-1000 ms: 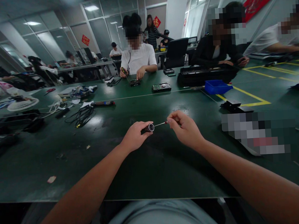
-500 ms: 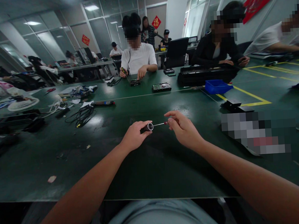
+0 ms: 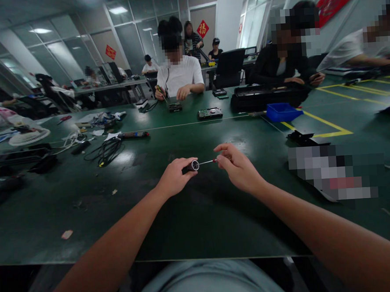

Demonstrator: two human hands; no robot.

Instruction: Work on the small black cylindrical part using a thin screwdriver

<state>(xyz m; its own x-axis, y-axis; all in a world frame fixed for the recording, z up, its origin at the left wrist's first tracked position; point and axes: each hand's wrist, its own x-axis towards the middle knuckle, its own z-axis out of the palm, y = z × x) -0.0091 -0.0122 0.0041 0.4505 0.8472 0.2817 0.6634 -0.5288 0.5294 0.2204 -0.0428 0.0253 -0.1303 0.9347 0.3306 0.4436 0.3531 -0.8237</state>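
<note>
My left hand (image 3: 174, 177) is closed round a short dark cylinder (image 3: 194, 165), whose pale ring-shaped end faces right and toward me. In my right hand (image 3: 238, 166) is a screwdriver (image 3: 205, 162) with a thin metal shaft and a red handle end, pinched between thumb and fingers. The shaft points left, and its tip meets the open end of the cylinder; how far inside it reaches I cannot tell. Both hands are held over the middle of the green table (image 3: 200, 225). Most of the screwdriver's handle is hidden by my right fingers.
Across the table a person in white (image 3: 180, 74) works on a small dark device. A circuit-board part (image 3: 210, 113), a blue tray (image 3: 283, 112) and a long black casing (image 3: 268, 97) lie beyond my hands. Left are coiled black cable (image 3: 106, 151) and a pen-shaped tool (image 3: 133, 135).
My hands and the two things in them keep nearly the same pose. The whole view has shifted slightly left. Across the table, the person's hand has lifted a little from the device.
</note>
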